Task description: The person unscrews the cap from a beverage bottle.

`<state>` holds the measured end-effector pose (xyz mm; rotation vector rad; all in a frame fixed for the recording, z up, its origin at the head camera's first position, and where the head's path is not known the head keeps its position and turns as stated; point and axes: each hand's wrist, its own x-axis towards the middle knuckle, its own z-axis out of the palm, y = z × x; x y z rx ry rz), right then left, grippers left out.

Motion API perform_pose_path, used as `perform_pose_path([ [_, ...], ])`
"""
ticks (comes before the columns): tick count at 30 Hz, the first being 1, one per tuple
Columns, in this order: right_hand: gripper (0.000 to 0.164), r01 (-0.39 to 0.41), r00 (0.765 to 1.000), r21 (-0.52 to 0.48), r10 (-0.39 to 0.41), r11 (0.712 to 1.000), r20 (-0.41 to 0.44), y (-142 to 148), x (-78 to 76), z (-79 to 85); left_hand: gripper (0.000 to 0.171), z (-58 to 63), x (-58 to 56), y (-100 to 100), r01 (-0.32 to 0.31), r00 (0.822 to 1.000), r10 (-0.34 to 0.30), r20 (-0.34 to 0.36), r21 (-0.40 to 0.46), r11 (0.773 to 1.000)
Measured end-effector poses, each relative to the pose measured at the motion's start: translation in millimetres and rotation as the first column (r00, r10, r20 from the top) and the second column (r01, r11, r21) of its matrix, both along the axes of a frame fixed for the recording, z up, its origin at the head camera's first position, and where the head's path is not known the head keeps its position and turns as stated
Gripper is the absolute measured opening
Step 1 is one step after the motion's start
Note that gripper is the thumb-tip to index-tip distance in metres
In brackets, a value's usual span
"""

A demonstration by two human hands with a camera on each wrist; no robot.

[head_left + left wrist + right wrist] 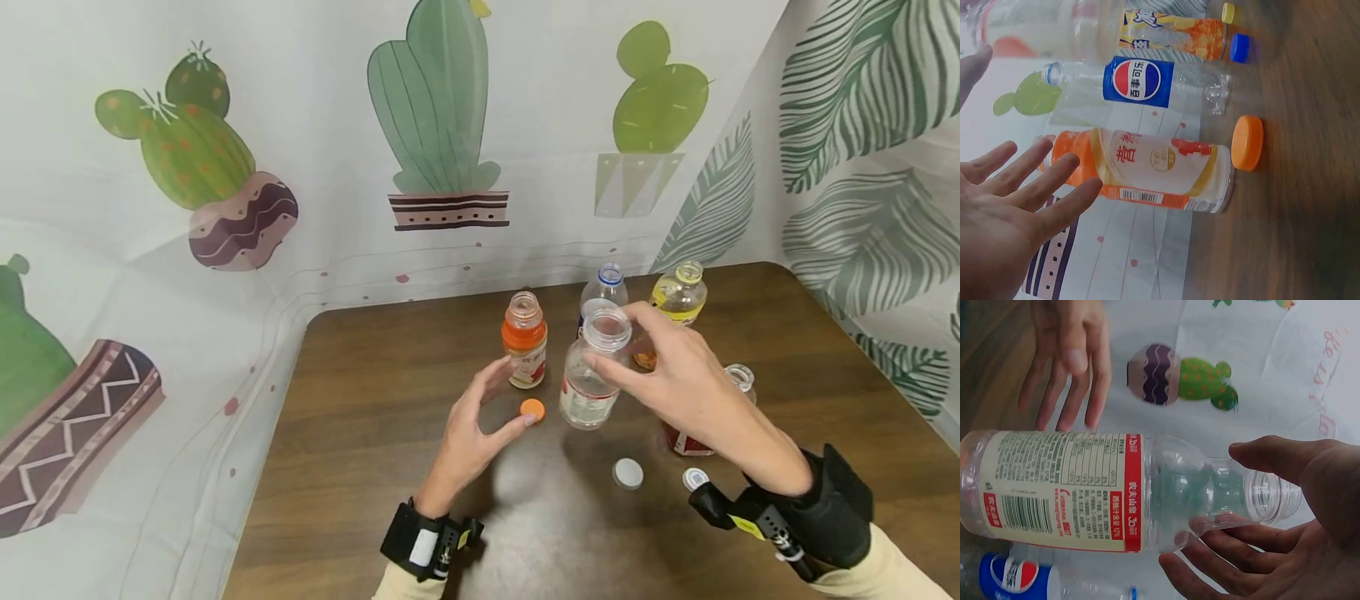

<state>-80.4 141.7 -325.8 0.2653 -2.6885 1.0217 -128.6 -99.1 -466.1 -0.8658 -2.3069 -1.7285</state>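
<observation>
My right hand (693, 392) grips a clear plastic bottle (588, 404) by its neck, thumb on one side and fingers on the other in the right wrist view. The bottle has no cap, and its cream label with a red band (1133, 487) faces that camera. My left hand (468, 433) is held with fingers spread and nothing in it. Just beyond its fingers stands an uncapped bottle with an orange neck and white label (1160, 165). An orange cap (1248, 144) lies by that bottle's base, overlapped by my left thumb tip in the head view.
Behind the held bottle stand an uncapped Pepsi bottle (1141, 84) and a yellow-labelled bottle (678, 302). A dark red-labelled bottle (688, 442) is partly hidden by my right arm. Two white caps (627, 473) lie nearer me; blue (1240, 48) and yellow caps (1228, 12) lie farther back.
</observation>
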Motion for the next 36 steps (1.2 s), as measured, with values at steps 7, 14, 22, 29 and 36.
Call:
perform_pose_path([
  [7, 0.039, 0.066, 0.997, 0.045, -0.067, 0.997, 0.023, 23.5, 3.0, -11.7, 0.057, -6.6, -7.6, -8.3, -0.019, 1.000, 0.019, -0.007, 0.015, 1.000],
  [14, 0.045, 0.058, 0.996, 0.042, -0.060, 0.997, 0.064, 38.1, 1.6, -33.6, 0.053, -8.7, -10.4, -14.2, -0.048, 0.999, 0.048, 0.006, 0.017, 0.999],
  [22, 0.048, 0.052, 0.994, 0.061, -0.057, 0.997, 0.093, 44.6, 1.5, -57.4, 0.052, -11.7, -11.2, -16.9, -0.059, 0.998, 0.059, 0.016, 0.019, 0.998],
  [29, 0.042, 0.036, 0.997, 0.094, -0.042, 0.995, 0.066, 41.8, 1.0, -69.8, 0.052, -10.9, -10.1, -19.3, -0.060, 0.998, 0.060, 0.006, 0.022, 0.998],
  [36, 0.044, 0.036, 0.992, 0.090, -0.046, 0.995, 0.117, 39.3, 1.7, -74.8, 0.052, -9.9, -9.9, -19.7, -0.061, 0.998, 0.060, 0.024, 0.033, 0.998],
])
